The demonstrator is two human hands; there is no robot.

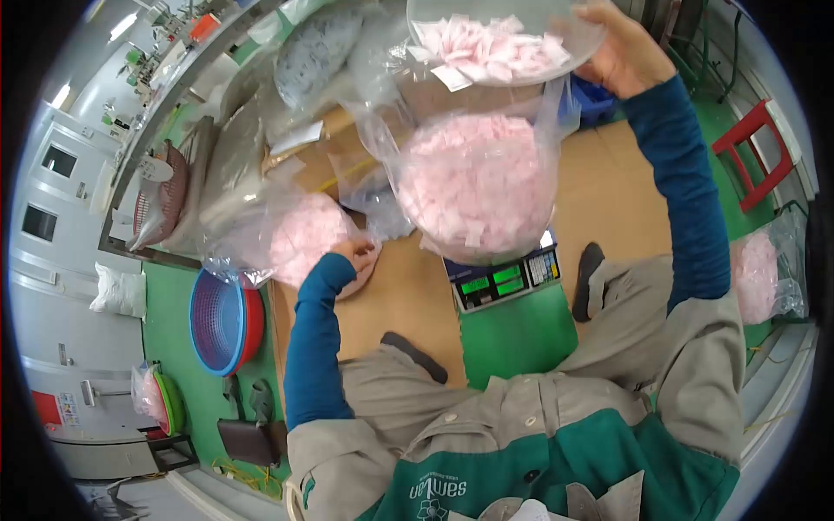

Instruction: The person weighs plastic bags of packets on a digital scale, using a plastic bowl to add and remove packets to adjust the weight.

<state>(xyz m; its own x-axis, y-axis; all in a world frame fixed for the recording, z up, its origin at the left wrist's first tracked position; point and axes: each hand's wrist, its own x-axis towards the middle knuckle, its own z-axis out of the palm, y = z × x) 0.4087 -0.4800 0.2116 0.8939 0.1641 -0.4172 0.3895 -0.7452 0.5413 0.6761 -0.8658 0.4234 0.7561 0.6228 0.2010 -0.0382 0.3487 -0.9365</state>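
Observation:
My right hand (627, 54) grips the rim of a translucent plastic bowl (569, 65) at the top. Small pink-and-white pieces (486, 48) lie inside it. Below the bowl, a large clear bag (476, 187) bulges with the same kind of pieces, resting on a digital scale (504, 282) with lit green displays. My left hand (354, 253) is at the edge of a second pile of pink pieces (306, 236) with clear plastic around it. Its fingers are bent together; whatever they hold is too small to make out.
A blue basket (217, 321) sits inside a red one at left. Cardboard (408, 321) covers the floor under my feet. A red stool (756, 156) and another bag of pink pieces (756, 276) are at right. Stacked plastic-wrapped goods (234, 174) stand at upper left.

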